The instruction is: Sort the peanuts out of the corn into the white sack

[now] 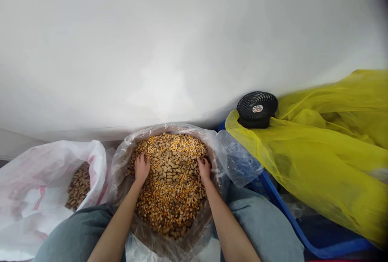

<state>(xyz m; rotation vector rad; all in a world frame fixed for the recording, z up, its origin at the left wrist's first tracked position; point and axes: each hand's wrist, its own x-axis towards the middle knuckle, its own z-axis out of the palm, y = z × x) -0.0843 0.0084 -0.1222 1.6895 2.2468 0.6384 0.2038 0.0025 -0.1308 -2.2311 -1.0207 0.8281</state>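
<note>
Peanuts [169, 168], corn kernels [180, 143]: mixed in clear plastic bag [120, 169], lower centre of frame
Left hand [142, 168]: loosely spread, touching peanuts
Right hand [204, 168]: likewise, opposite side
Desk fan [257, 109]: right of centre

White wall [169, 84]: bright, diffuse glow near centre, greyer towards 2 o'clock
Black fan [257, 108]: soft shadow at its 9 o'clock
Clear plastic liner [239, 161]: pale glints
Peanuts [169, 169]: legible, slightly soft
Frame edges: wide-angle stretching, dark corner near 2 o'clock
</note>
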